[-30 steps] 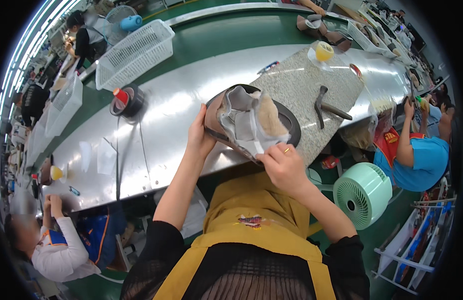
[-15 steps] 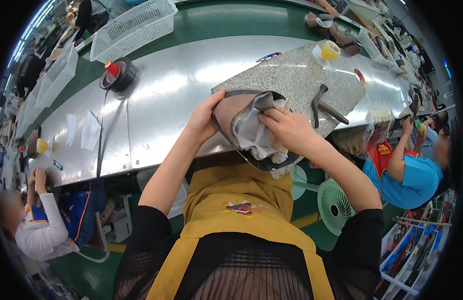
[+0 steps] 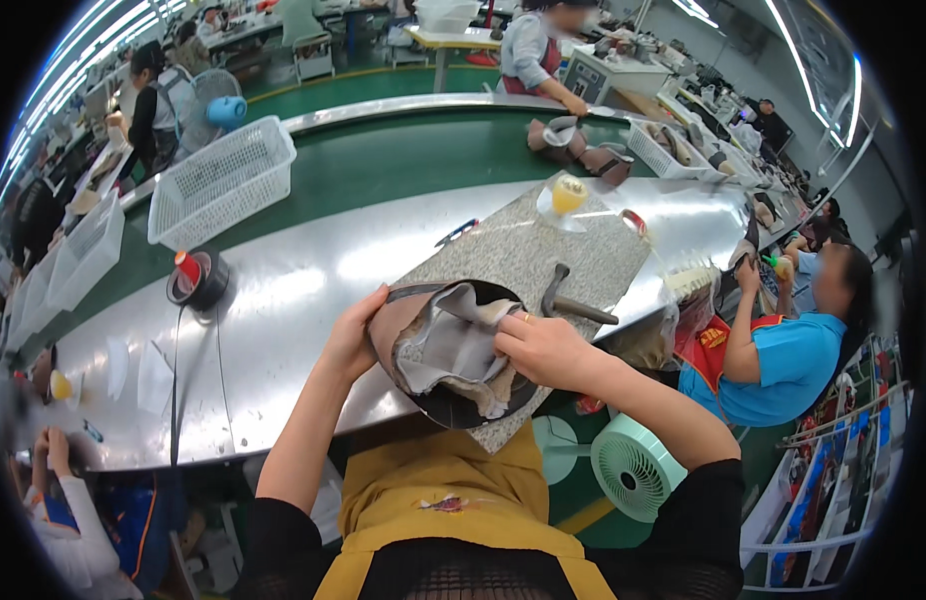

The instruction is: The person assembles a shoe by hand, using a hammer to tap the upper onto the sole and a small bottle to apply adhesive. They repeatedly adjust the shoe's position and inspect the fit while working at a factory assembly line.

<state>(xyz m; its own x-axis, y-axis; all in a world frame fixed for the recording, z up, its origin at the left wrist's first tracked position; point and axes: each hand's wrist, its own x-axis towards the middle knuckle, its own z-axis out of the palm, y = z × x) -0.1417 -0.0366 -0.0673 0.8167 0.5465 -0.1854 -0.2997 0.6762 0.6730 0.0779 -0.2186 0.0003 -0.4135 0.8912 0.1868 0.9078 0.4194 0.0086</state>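
A dark shoe upper [image 3: 453, 350] with pale grey lining turned up lies between my hands, over the near corner of a speckled stone slab [image 3: 543, 250]. My left hand [image 3: 353, 335] cups its brown left side. On the lining's right edge my right hand [image 3: 543, 350] is closed, fingers pressed into the fabric. A hammer [image 3: 573, 300] rests on the slab just beyond my right hand. A small cup of yellow glue [image 3: 568, 195] stands at the slab's far corner.
A roll of black tape with a red core [image 3: 196, 280] sits on the steel bench [image 3: 283, 300] at left. A white basket [image 3: 223, 180] and brown shoe uppers [image 3: 573, 145] ride the green belt. A seated person in blue [image 3: 783, 340] works at right. A green fan [image 3: 633, 465] stands below.
The view has swung and the shoe upper has shifted with my hands. My right hand moved from the lining's lower edge up to its right edge. My left hand stays on the left side.
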